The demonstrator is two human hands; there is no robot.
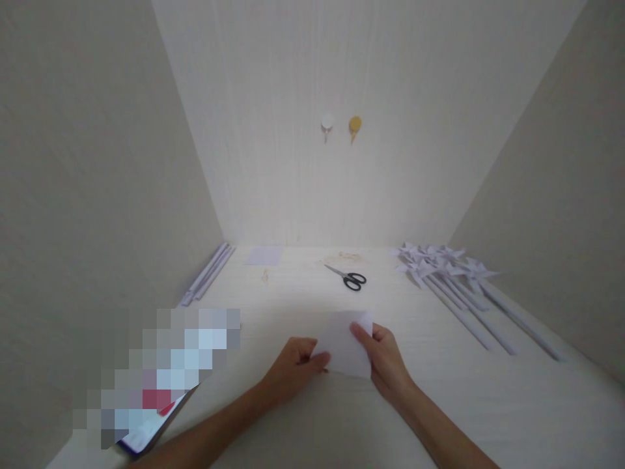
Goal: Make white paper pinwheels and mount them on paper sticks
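A small sheet of white paper (pixel 344 345) is held above the table, tilted toward me. My left hand (pixel 296 363) pinches its left edge between thumb and fingers. At the right edge, my right hand (pixel 383 355) grips the same sheet, thumb on top and fingers behind, partly hidden by it. Beyond the hands lies a pair of black-handled scissors (pixel 347 278), its blades pointing to the back left. Another flat white paper square (pixel 264 255) rests near the back wall, apart from both hands.
Several paper pinwheels on rolled sticks (pixel 454 286) lie along the right side. Rolled paper sticks (pixel 208 275) lie at the back left. A partly blurred device with a lit screen (pixel 146 423) stands at the front left. Thin pale bits (pixel 349 256) lie by the back wall, which carries two hooks (pixel 355 125).
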